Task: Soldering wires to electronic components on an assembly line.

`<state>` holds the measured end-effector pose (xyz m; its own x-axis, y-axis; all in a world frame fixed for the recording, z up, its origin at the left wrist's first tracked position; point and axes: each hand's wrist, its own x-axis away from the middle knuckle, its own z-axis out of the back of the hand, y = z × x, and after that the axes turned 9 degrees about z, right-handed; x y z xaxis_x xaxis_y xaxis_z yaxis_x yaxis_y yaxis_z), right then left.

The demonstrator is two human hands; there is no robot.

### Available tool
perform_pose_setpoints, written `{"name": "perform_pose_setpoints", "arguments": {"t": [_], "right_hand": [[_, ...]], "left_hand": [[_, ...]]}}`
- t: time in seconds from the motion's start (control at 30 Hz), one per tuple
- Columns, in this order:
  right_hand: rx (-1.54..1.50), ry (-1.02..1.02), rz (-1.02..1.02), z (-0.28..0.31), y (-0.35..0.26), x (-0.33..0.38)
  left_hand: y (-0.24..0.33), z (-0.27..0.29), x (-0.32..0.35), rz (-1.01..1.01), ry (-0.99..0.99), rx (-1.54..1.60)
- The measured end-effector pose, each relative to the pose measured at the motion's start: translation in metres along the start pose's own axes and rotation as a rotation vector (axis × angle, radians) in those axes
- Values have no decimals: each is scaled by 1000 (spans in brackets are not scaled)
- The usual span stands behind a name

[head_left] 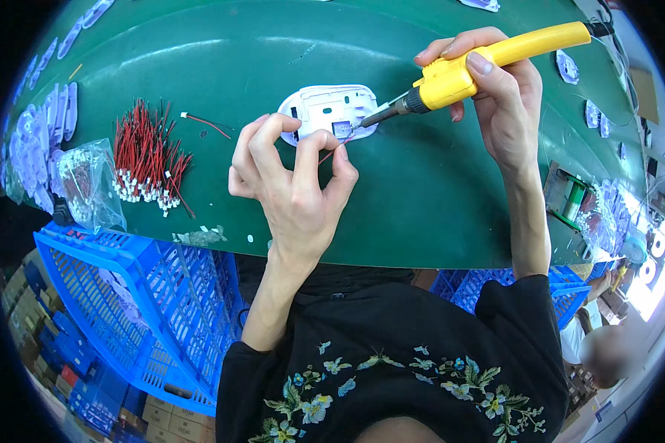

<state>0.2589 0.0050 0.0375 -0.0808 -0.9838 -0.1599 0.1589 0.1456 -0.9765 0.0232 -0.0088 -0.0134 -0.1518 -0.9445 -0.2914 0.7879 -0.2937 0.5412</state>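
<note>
A white oval plastic shell (321,103) lies on the green table in front of me, with a small square part inside its near side. My left hand (292,170) rests at its near edge, thumb and forefinger pinching a thin red wire (325,156) that runs to that part. My right hand (506,100) grips a yellow soldering iron (536,46) from the right. Its metal tip meets the shell beside the square part, close to the wire's end. Whether the tip touches the wire is too small to tell.
A heap of red-and-black wires (144,144) with white connectors lies left, beside a clear bag (89,184) and stacked pale shells (33,148). One loose wire (208,124) lies apart. A solder spool (573,201) stands right. Blue crates (155,295) sit below the table edge; another person (595,343) is at far right.
</note>
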Motion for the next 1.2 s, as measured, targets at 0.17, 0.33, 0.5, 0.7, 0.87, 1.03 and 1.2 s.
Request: {"name": "perform_pose_setpoints", "arguments": {"t": [0.17,0.33,0.5,0.7,0.87,1.03,1.2], "right_hand": [[-99,76,-5,8,-2,-2],[-173,72,54,24,-1,-7],[-270,236,55,5,-13,-9],[-278,247,9,10,-16,-7],[-277,219,11,9,-17,-8],[-262,107,55,25,-10,-1],[-132,96,61,14,-20,-2]], "left_hand": [[0,1,-1,1,1,-2],[1,2,-1,2,-2,-5],[1,2,1,-1,-17,-3],[-4,3,7,-54,-63,44],[-5,14,7,-194,-145,102],[-13,15,2,-318,-152,27],[-10,21,-1,-242,-196,144]]}}
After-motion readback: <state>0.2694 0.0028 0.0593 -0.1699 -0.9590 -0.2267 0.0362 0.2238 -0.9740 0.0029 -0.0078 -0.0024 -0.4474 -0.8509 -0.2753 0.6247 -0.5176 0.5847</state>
